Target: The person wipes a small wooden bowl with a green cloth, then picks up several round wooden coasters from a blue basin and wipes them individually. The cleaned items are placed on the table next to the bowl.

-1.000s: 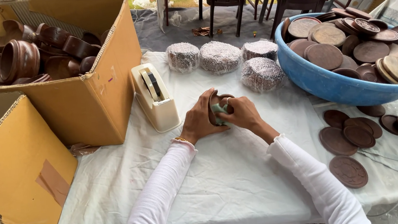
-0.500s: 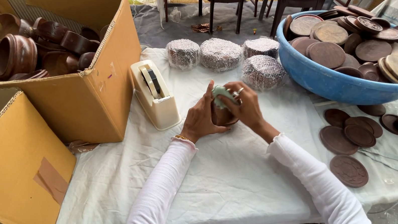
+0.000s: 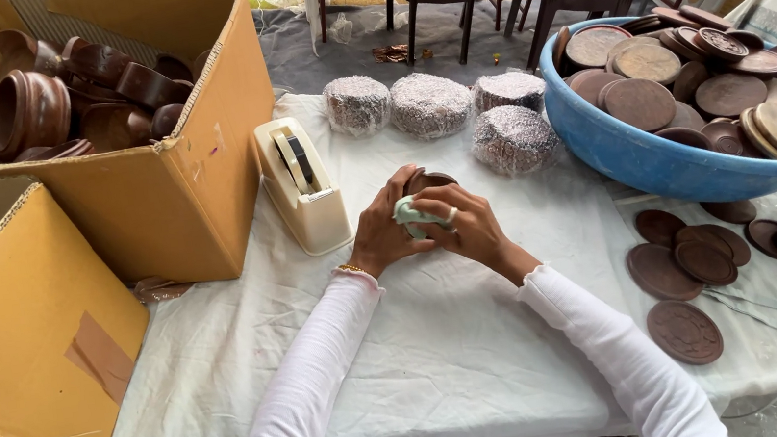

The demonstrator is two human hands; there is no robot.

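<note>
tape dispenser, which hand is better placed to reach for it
Left, probably. The left hand sits just beside the cream tape dispenser, on that side of the brown wooden piece both hands hold. The right hand would have to cross over.

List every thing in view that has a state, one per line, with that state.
left hand: closed around the brown round piece
right hand: pressing pale wrap onto the piece
brown round piece: held off the table, partly wrapped
cardboard box: open, full of brown bowls
blue tub: heaped with brown lids
wrapped bundles: fully wrapped, resting on the table
tape dispenser: upright, roll loaded
loose lids: lying flat, unwrapped
</note>
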